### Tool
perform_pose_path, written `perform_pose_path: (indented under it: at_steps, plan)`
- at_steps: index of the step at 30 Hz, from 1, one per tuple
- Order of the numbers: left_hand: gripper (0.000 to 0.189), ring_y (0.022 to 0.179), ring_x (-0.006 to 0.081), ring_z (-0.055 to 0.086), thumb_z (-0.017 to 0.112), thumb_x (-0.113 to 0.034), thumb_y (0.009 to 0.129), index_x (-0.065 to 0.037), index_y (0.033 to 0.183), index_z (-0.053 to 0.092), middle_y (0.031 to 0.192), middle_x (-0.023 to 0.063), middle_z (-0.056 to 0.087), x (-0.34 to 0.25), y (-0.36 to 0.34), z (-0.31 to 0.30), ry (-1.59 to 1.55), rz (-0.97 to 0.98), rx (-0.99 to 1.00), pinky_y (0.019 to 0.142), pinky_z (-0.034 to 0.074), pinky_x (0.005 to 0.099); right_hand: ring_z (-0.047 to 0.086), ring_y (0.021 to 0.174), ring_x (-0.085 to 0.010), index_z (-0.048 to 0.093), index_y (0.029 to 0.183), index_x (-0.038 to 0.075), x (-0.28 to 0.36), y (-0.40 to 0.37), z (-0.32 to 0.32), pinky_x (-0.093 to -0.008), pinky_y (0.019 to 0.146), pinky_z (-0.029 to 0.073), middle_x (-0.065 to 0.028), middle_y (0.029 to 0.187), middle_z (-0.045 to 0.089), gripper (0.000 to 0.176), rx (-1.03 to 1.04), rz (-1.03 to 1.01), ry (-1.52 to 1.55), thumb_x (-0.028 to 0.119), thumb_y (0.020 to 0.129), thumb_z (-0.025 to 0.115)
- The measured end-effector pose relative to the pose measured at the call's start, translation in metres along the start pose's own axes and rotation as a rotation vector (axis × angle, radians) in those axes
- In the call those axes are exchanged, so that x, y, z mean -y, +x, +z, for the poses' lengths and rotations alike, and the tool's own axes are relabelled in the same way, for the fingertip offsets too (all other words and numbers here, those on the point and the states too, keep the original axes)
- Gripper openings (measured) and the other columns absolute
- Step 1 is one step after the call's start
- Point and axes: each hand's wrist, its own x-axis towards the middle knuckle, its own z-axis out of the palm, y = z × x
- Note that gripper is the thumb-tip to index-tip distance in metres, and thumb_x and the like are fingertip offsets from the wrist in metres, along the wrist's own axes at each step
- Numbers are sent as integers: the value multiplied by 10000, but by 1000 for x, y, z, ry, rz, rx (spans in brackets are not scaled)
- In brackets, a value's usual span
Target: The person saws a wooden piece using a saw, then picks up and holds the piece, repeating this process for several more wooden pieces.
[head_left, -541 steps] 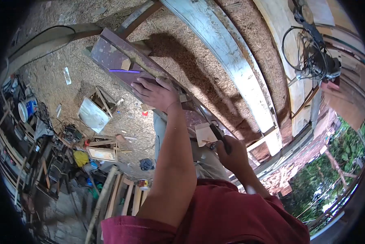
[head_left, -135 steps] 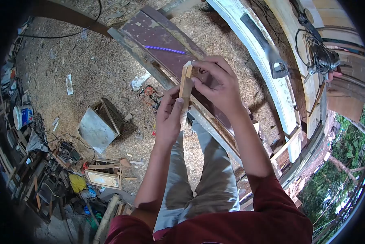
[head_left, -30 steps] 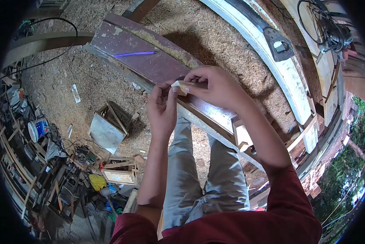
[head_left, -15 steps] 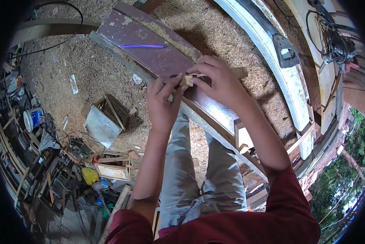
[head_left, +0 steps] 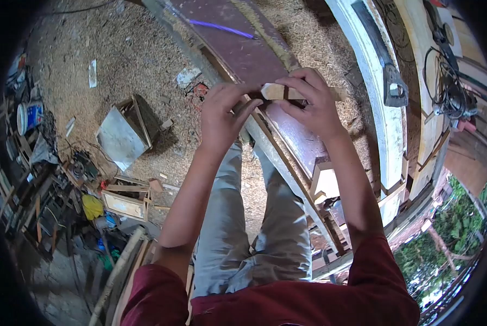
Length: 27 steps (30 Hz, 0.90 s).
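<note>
A short strip of pale wood with a cut end lies across the purple-painted board. My right hand grips the strip from above, fingers and thumb around its middle, and its far end sticks out to the right. At the strip's cut end, my left hand has its thumb and forefinger apart, the fingertips close to the wood. Farther up the board lies a slim purple striped stick.
A handsaw rests on a long white beam at right, with a corded power tool beyond. On the shavings-covered floor sit a box and a white bucket. Wood scraps pile up at left.
My view has shifted. The strip's cut end, earlier pinched between both hands' fingers, now shows fully; my left fingers have parted from it while my right hand keeps hold.
</note>
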Motion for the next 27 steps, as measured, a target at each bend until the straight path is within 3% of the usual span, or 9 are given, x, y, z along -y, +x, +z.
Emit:
perform_pose_path:
  at_steps: [2, 6, 9, 27]
  plan:
    - [355, 971, 252, 708, 875, -49, 785, -75, 1131, 796, 1042, 83, 763, 3, -1, 0, 62, 90, -12, 870, 558, 358, 651, 1105, -274, 767, 1183, 116, 2, 1, -1, -392, 955, 553, -75, 1150, 643, 422, 15, -1, 2, 165, 781, 887]
    - [298, 970, 230, 703, 852, -20, 810, -60, 1101, 802, 990, 74, 706, 8, -8, 14, -118, -43, -84, 830, 562, 346, 648, 1110, -278, 774, 1189, 112, 2, 1, 1, -396, 967, 545, -85, 1160, 643, 446, 19, 23, -24, 144, 761, 894]
    - [290, 971, 234, 703, 855, -14, 808, -63, 1089, 803, 994, 78, 712, 17, -6, 17, -165, -2, -98, 820, 561, 350, 649, 1112, -276, 773, 1200, 111, 1, 2, 0, -392, 968, 543, -93, 1159, 646, 458, 31, 18, -28, 137, 759, 896]
    - [271, 919, 261, 688, 870, -12, 741, -57, 991, 777, 942, 72, 687, 32, 9, 7, -146, 165, 13, 793, 541, 389, 643, 1094, -273, 759, 1196, 87, 6, 5, 0, -385, 945, 533, -95, 1142, 651, 423, 57, -19, -51, 84, 784, 857]
